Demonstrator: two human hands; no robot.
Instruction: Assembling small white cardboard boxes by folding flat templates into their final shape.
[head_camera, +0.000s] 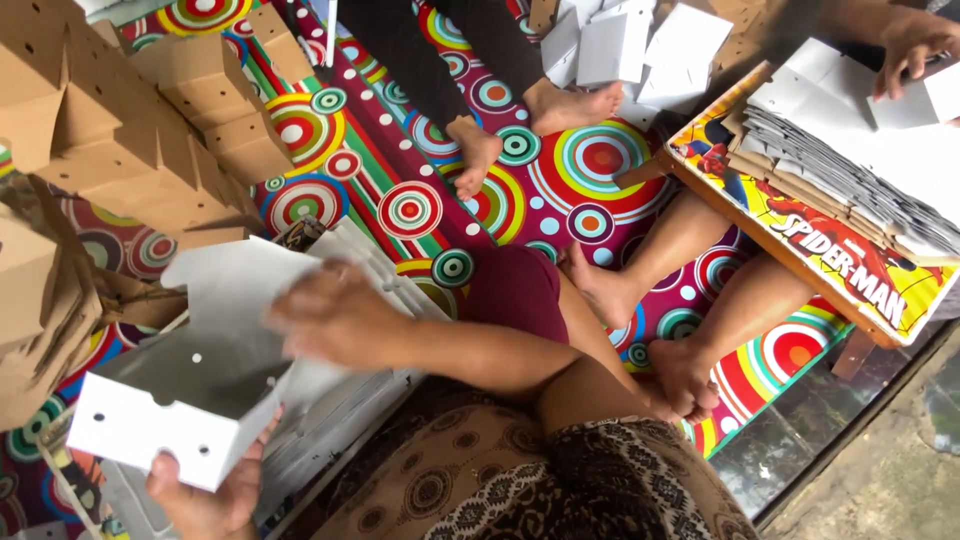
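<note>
Gripping from below, the left hand (205, 500) has its fingers clamped on the near edge of a white die-cut cardboard sheet (190, 385), partly folded and punched with small holes. Above it, the right hand (335, 318) lies on the sheet with fingers curled and blurred, over a stack of flat white sheets (335, 430).

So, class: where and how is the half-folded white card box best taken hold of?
Probably by the lower flap of the white box, from underneath: that flap juts out free, and the left hand already has it there. The right hand presses on top.
</note>
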